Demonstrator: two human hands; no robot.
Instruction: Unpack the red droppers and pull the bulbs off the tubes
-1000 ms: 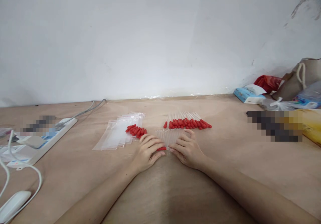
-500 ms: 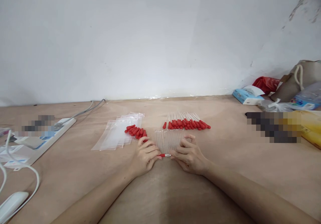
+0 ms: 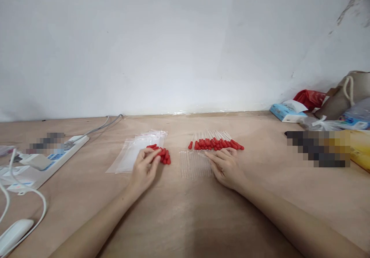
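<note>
My left hand (image 3: pixel 145 168) pinches a red rubber bulb at the edge of a small pile of red rubber bulbs (image 3: pixel 165 154), which lies partly on clear plastic bags. My right hand (image 3: pixel 227 165) is closed over the right side of a row of bare glass dropper tubes (image 3: pixel 190 165), with thumb and forefinger on the upper end of one tube. Its fingers cover part of that row. Just behind lies a row of droppers fitted with red bulbs (image 3: pixel 215 144), their thin glass stems pointing to the wall.
Clear zip bags (image 3: pixel 125 157) lie fanned out left of centre. A white power strip (image 3: pixel 62 157) with cables is at the left. At the right are a blue tissue pack (image 3: pixel 289 113), a tied plastic bag (image 3: pixel 316 123), a grey bag (image 3: pixel 335 100) and a yellow package (image 3: pixel 361 150).
Both hands were together at the front, joining a red bulb to a glass tube. They have parted: the left moved to the bulb pile, the right up over the glass tubes.
</note>
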